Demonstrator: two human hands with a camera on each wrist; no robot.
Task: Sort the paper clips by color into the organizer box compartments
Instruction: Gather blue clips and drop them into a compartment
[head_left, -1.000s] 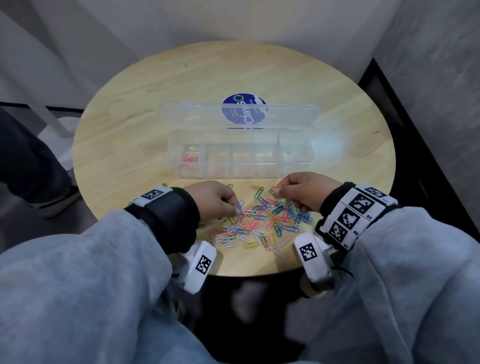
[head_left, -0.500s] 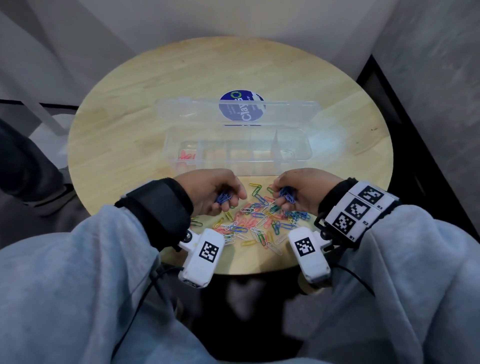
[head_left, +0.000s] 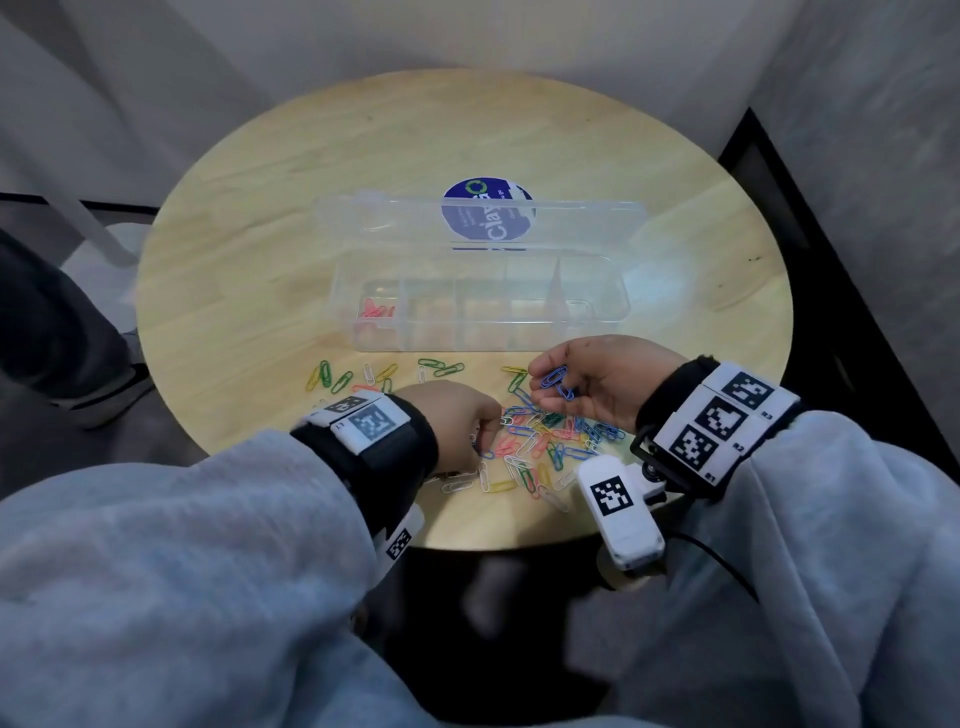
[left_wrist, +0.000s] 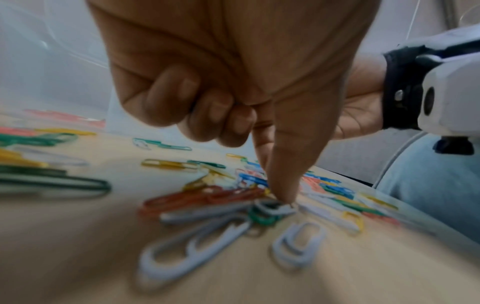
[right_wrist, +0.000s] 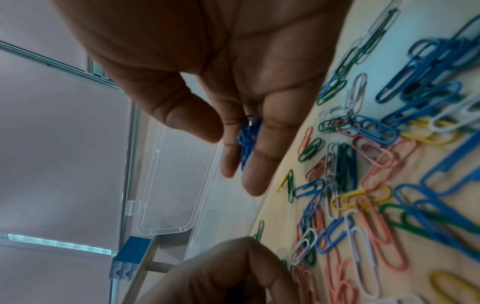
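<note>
A clear organizer box (head_left: 488, 340) stands mid-table with its lid (head_left: 415, 218) laid back; pink clips (head_left: 375, 312) lie in its leftmost compartment. A mixed pile of coloured paper clips (head_left: 540, 447) covers the near table edge. My right hand (head_left: 540, 384) hovers just above the pile, palm turned inward, holding a small bunch of blue clips (head_left: 556, 382) between thumb and fingers; the blue clips (right_wrist: 248, 139) show against the fingers in the right wrist view. My left hand (head_left: 480, 441) is down on the pile's left side. Its thumb and index tips (left_wrist: 281, 195) pinch a clip there, the other fingers curled.
Loose green, yellow and white clips (head_left: 337, 376) lie scattered left of the pile, in front of the box. The round wooden table (head_left: 260, 260) ends just behind my wrists. A blue round sticker (head_left: 488, 215) sits on the lid. Someone's dark trouser leg (head_left: 47, 322) stands at far left.
My left hand, which held blue clips up half a second ago, has gone back down onto the pile. My right hand has lifted and turned, now showing a bunch of blue clips.
</note>
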